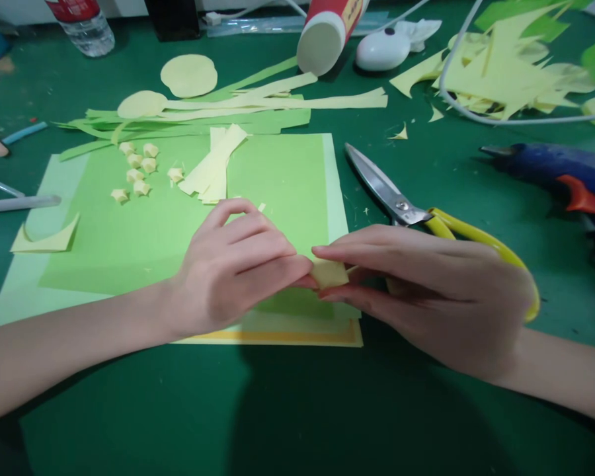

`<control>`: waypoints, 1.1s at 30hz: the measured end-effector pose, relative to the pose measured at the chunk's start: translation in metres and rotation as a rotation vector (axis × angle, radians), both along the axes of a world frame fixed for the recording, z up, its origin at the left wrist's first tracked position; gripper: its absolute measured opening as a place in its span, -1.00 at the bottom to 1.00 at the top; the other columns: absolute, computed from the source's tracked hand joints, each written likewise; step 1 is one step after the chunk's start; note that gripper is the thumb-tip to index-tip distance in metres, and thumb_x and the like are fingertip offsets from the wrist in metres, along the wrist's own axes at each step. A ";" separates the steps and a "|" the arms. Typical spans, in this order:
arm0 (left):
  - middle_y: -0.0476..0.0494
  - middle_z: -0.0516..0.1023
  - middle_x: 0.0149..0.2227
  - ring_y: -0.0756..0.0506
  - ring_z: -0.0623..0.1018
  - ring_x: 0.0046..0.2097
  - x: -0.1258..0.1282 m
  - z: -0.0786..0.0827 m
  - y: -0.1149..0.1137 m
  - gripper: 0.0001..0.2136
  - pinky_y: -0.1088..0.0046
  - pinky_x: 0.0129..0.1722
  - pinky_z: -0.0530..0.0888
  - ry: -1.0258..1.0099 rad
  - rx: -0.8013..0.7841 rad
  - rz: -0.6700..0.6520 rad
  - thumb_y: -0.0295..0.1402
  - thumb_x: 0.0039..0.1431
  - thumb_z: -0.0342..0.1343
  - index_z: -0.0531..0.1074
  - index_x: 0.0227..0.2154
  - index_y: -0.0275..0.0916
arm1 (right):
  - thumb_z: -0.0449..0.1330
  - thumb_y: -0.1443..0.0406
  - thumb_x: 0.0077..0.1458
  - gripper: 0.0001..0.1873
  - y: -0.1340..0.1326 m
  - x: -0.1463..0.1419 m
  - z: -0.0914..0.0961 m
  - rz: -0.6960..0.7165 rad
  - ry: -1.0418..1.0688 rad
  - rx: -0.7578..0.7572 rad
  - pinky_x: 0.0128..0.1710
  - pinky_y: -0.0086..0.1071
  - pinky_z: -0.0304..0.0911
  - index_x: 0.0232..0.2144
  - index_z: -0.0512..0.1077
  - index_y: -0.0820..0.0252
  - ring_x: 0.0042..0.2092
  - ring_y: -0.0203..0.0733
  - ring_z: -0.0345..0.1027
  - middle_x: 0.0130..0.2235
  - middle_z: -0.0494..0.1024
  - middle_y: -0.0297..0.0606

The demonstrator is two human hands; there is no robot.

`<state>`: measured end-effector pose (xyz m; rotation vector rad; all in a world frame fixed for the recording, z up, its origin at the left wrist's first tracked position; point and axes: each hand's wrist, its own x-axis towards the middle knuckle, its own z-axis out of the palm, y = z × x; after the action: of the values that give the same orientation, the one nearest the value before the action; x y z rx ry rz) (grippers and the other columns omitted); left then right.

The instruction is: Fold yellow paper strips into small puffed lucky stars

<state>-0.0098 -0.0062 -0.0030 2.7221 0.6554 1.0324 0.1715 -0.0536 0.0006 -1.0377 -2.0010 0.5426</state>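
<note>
A small piece of folded pale yellow paper (330, 272) is pinched between both hands, above the near right part of the green paper sheets (287, 178). My left hand (242, 264) grips its left end between thumb and forefinger. From the other side, my right hand (436, 291) holds it with thumb and fingertips. Part of the paper is hidden by the fingers. Beyond my left hand lie crossed yellow paper strips (215, 165). Several little folded paper stars (135, 160) rest to their left on the sheets.
Scissors (401, 205) with yellow handles lie partly under my right hand. A blue glue gun (560, 175) is at the right. Yellow scraps (515, 66) and a white cable (446, 79) sit behind. Long paper strips (277, 104), a tipped paper cup (322, 43) and a bottle (86, 30) lie farther back.
</note>
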 end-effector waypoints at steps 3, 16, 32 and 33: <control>0.14 0.49 -0.58 0.08 0.41 -0.49 0.000 -0.001 0.000 -0.84 0.44 -0.26 0.36 0.000 0.004 0.008 -0.47 0.10 0.06 0.36 -0.57 -0.21 | 0.18 0.45 -0.01 -0.87 0.000 -0.001 0.001 -0.011 -0.037 0.015 -0.35 -0.66 0.42 -0.34 0.41 0.20 -0.36 -0.42 0.43 -0.37 0.56 -0.36; 0.10 0.35 -0.62 0.09 0.35 -0.52 -0.005 -0.002 0.001 -0.80 0.41 -0.26 0.31 0.086 0.101 -0.139 -0.51 0.08 0.05 0.24 -0.62 -0.26 | 0.12 0.38 0.06 -0.91 0.001 0.001 0.001 0.018 -0.106 0.063 -0.40 -0.61 0.43 -0.35 0.42 0.17 -0.41 -0.39 0.44 -0.36 0.55 -0.32; 0.12 0.38 -0.61 0.09 0.35 -0.52 -0.002 -0.003 0.000 -0.83 0.40 -0.33 0.28 0.063 0.070 -0.084 -0.48 0.09 0.03 0.28 -0.59 -0.23 | 0.20 0.49 -0.05 -0.82 -0.002 -0.001 0.005 -0.044 -0.142 0.165 -0.46 -0.62 0.43 -0.36 0.42 0.17 -0.46 -0.40 0.41 -0.38 0.54 -0.25; 0.12 0.39 -0.60 0.08 0.34 -0.52 -0.002 -0.003 0.000 -0.86 0.39 -0.34 0.26 0.058 0.079 -0.077 -0.44 0.09 0.04 0.29 -0.56 -0.21 | 0.20 0.51 -0.06 -0.80 -0.002 0.000 0.005 -0.047 -0.111 0.150 -0.49 -0.62 0.42 -0.35 0.42 0.17 -0.48 -0.41 0.40 -0.39 0.53 -0.27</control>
<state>-0.0119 -0.0061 -0.0058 2.8304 0.5244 0.9862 0.1711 -0.0555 0.0051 -1.0393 -2.0734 0.3106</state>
